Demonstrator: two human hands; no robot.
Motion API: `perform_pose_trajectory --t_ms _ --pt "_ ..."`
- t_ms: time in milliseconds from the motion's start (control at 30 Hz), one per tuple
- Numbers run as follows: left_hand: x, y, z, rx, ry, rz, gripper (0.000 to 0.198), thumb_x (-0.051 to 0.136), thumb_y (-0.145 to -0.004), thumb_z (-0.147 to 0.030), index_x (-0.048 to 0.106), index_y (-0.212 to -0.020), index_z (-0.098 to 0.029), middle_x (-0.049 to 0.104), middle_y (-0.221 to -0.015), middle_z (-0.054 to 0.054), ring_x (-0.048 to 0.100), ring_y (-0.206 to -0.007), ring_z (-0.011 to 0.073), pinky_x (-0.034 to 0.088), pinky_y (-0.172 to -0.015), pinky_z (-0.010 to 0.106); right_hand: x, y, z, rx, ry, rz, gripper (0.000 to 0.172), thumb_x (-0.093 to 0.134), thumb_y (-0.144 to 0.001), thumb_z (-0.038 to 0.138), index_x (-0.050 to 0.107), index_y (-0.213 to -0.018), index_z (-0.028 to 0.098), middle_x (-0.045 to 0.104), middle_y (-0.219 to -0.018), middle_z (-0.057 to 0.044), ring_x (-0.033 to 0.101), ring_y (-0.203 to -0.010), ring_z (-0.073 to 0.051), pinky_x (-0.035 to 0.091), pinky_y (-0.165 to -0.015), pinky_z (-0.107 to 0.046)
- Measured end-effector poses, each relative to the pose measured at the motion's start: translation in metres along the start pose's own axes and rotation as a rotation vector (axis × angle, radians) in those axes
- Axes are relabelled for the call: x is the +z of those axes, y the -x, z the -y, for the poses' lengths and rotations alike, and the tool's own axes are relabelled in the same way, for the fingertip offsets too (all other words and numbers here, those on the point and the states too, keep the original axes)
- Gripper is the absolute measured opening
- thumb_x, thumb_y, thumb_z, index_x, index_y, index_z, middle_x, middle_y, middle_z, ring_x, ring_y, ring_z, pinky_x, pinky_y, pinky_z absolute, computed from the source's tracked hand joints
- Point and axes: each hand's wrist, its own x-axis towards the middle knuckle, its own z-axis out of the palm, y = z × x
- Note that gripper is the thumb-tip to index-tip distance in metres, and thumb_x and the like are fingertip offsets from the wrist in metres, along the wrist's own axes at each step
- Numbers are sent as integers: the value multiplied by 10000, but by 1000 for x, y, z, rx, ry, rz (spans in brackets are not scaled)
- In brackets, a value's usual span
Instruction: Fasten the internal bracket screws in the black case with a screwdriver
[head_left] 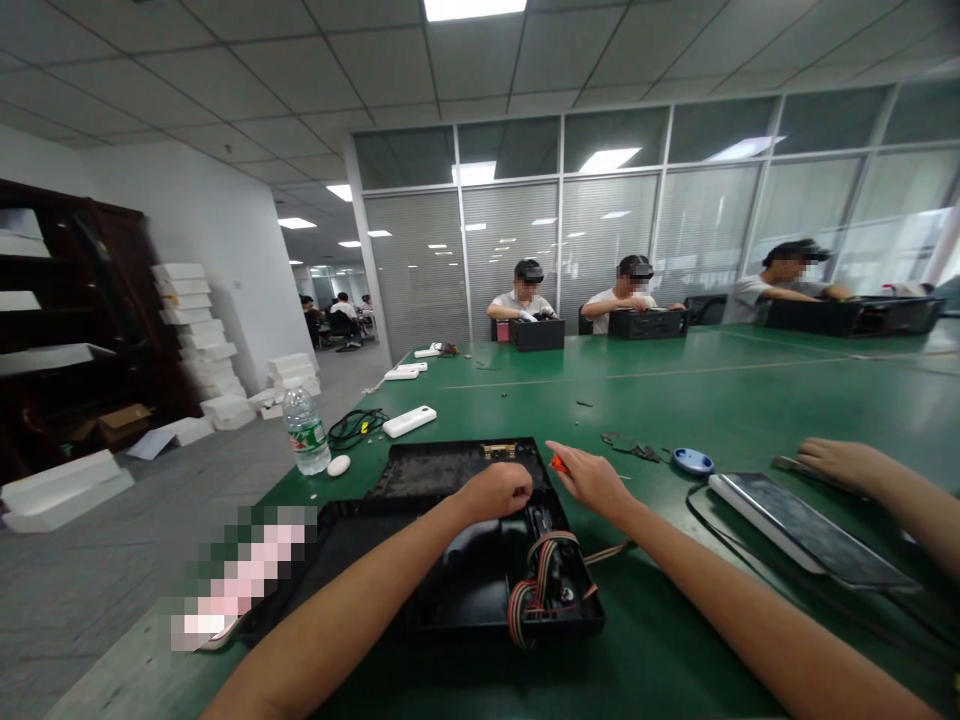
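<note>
Open black case, seemingly plastic.

Head view, forward-down across table

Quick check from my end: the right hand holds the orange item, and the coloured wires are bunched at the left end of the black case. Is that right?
Not quite: the head view shows the coloured wires at the right end of the black case, not the left.
</note>
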Motion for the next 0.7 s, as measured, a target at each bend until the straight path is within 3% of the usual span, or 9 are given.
perform_pose_trajectory --t_ms 133,467,700 --pt "7 1 -1 -46 60 -7 243 553 -703 -74 607 -936 -115 611 -812 35 545 -707 119 427 -687 202 0 1 2 32 -26 48 395 453 -813 184 474 -1206 166 621 -1069 -104 583 -949 -216 461 -791 -324" --pt "11 -1 -1 69 52 57 148 548 -786 -113 655 -887 -126 639 -951 68 587 -881 138 425 -826 215 -6 -1 5 -68 12 130 273 456 -828 222 569 -1070 164 624 -846 -82 555 -787 -198 419 -674 -283" --pt "11 -1 1 32 82 88 143 570 -786 -104 662 -893 -127 675 -876 46 615 -830 134 438 -793 198 -19 -8 9 -68 -69 -10 213 390 -883 279 573 -911 174 590 -795 -79 517 -758 -194 406 -688 -294"
